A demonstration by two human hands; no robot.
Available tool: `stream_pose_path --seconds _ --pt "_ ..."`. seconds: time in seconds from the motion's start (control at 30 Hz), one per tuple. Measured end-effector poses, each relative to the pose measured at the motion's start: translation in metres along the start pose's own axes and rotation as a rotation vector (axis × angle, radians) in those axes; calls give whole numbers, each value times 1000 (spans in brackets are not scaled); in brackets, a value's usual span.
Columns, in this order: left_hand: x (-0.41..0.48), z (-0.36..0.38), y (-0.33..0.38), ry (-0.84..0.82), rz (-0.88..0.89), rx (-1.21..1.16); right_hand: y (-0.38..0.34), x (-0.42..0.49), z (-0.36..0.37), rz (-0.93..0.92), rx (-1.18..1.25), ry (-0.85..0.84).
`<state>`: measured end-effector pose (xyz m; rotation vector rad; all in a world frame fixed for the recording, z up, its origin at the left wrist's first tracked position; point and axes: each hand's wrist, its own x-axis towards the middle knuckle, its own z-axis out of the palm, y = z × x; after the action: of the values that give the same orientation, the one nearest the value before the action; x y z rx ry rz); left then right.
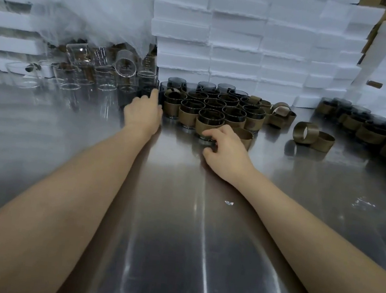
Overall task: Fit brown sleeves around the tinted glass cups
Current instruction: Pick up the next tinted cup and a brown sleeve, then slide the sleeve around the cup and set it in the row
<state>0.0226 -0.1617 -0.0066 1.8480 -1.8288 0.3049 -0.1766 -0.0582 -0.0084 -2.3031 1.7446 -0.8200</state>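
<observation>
Reaching across the steel table (177, 229), your right hand (228, 150) curls its fingers (210, 134) round the base of the nearest tinted glass cup (211, 115). Its brown sleeve (205, 126) wraps the wall just above your fingertips, dark rim showing over it. That cup stands at the front of the cluster of sleeved cups (219, 104). Your left hand (142, 115) stretches its index finger (154, 94) straight out to a bare tinted cup (147, 90) at the cluster's left edge; whether it touches, I cannot tell. Loose sleeves (306, 133) lie well to the right, clear glasses (73, 80) to the left.
</observation>
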Motion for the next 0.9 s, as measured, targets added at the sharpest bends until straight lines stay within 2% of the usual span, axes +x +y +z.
stream_pose_path --seconds 0.27,0.53,0.8,0.9 --pt "-5 -2 0 149 -1 -81 2 9 6 63 -156 -119" --pt "-45 -21 6 134 -93 -250 3 7 1 46 -78 -126" --pt "-84 -42 18 117 119 -309 4 3 -1 1 226 -89" --pt "-91 -49 23 96 396 -398 4 2 0 -14 380 -73"
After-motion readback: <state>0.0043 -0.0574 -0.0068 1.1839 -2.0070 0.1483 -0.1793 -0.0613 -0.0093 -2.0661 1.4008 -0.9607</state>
